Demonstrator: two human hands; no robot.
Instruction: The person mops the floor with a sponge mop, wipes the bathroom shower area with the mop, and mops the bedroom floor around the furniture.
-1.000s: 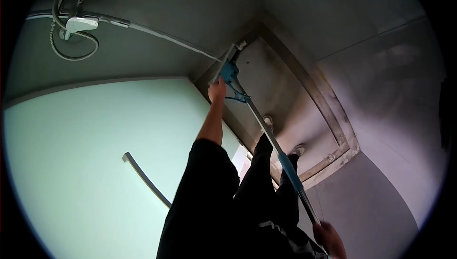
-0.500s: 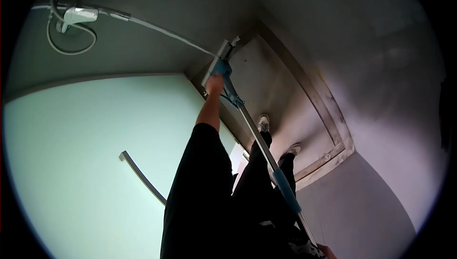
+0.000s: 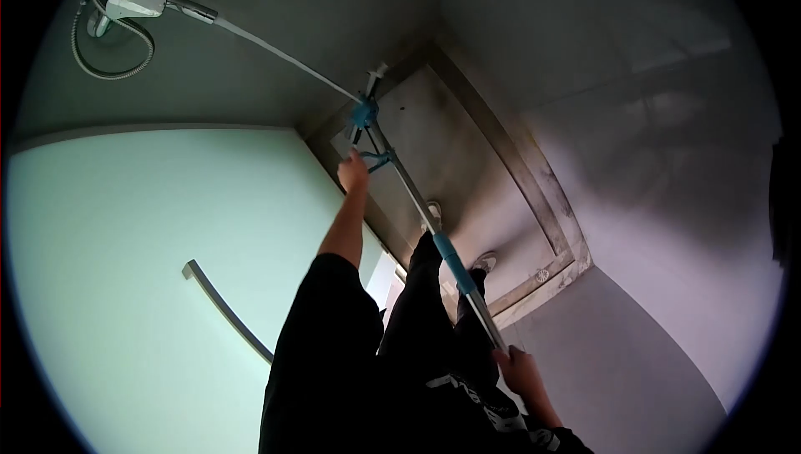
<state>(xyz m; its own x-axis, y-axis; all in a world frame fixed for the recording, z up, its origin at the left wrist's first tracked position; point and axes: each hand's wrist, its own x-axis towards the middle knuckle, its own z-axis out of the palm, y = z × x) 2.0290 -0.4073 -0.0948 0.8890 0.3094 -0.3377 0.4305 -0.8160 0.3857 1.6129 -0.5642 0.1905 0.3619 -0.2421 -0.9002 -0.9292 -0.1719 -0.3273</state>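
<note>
A mop with a metal pole (image 3: 409, 189), a blue grip sleeve (image 3: 455, 262) and a blue joint (image 3: 365, 113) at its head slants across the middle of the head view. My right hand (image 3: 519, 370) is wrapped round the lower part of the pole. My left hand (image 3: 354, 170) is closed at the near end of the mop head, beside the blue lever (image 3: 380, 159). Whether its fingers grip the head or the lever is hard to make out. The mop head is turned nearly edge-on, above the floor.
A shower mixer (image 3: 133, 3) with a coiled hose hangs at upper left. A frosted glass panel (image 3: 125, 229) with a curved handle (image 3: 225, 312) stands on the left. My shoes (image 3: 431, 216) are on the stained shower floor (image 3: 467, 153), bordered by a raised edge (image 3: 492, 112).
The mop's head has rotated and shifted left. My left hand has moved down from the blue joint to the head's near end. My right hand has come further into view on the pole.
</note>
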